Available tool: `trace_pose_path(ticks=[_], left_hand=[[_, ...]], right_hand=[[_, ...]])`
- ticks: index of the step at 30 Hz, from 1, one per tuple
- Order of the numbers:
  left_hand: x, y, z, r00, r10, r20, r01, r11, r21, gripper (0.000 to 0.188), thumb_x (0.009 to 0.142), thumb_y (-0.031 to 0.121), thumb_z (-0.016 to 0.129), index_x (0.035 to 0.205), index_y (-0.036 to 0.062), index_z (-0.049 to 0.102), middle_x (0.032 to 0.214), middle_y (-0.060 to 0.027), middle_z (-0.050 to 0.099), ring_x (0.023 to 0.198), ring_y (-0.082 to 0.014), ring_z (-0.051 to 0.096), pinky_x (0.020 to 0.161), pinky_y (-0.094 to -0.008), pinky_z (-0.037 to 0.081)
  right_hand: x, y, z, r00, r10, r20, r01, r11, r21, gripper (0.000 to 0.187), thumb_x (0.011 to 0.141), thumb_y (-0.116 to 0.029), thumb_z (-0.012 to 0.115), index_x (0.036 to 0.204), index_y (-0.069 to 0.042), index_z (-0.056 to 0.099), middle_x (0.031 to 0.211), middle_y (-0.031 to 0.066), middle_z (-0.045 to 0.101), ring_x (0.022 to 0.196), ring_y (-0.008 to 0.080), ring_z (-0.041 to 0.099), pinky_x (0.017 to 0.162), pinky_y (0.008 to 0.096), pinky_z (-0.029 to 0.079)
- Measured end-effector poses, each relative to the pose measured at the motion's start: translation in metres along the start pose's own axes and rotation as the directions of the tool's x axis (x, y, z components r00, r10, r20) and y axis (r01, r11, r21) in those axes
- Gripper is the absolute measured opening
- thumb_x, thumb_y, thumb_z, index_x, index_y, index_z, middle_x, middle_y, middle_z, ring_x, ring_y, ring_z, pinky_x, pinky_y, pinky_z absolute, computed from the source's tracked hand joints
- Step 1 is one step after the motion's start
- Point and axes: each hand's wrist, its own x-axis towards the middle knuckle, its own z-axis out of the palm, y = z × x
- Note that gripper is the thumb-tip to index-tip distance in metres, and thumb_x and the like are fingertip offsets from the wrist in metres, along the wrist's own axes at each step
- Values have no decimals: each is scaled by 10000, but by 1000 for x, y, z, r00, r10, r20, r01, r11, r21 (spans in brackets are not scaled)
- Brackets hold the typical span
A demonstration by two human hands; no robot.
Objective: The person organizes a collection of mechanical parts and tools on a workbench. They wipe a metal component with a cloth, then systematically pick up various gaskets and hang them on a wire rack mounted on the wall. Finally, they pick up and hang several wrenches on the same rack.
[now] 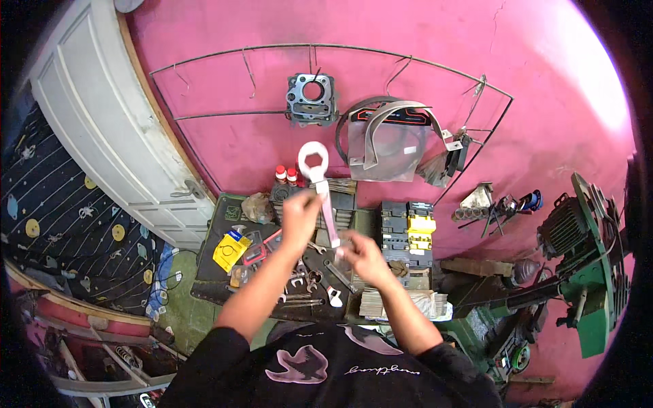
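Observation:
A large ring spanner (327, 212) with a pale ring head stands nearly upright in front of me, over the workbench. Its shank reflects a pinkish tone. My left hand (300, 216) is closed at the shank below the ring head, its fingertips on the metal. Lower down, my right hand (366, 260) pinches the bottom end of the shank; motion smears its fingertips slightly. Beneath my hands lie several loose spanners (312, 280) on the dark bench. A white-and-red small item (334, 296) rests close to them.
A yellow packet (231, 251) and a red-framed case (254, 253) lie at the bench's left. Black-and-yellow organiser boxes (407, 234) stand at the right, behind a stack of flat strips (401, 304). A cylinder block (311, 99) hangs on the wall rack. A green machine (585, 272) stands far right.

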Motion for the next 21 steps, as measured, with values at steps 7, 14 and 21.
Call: trace_pose_path(ticks=[7,14,21], left_hand=[[111,121,-4,953,296,-64,-301,950,-88,301,930,254,700,1019,-32,737,845,-18,702,779,-71,568,715,-258,458],[158,72,2,988,125,-86,-137,979,-152,260,931,216,705,1023,-24,745,863,-10,714,799,-71,590,741,-258,466],[155,34,5,994,83,-70,-90,991,-99,298,924,252,717,1036,-22,747,908,-40,734,837,-83,609,774,-271,476]], right_hand=[[91,-116,-20,953,-252,-166,260,965,27,367,940,-64,628,1267,82,545,849,83,706,781,123,653,800,286,504],[141,-90,-12,954,-248,-168,240,969,-65,307,904,-100,669,1163,64,647,858,156,736,740,156,702,720,317,524],[155,-47,-4,933,-242,-267,130,917,-376,458,907,-126,693,1310,57,576,982,172,739,835,150,691,787,313,528]])
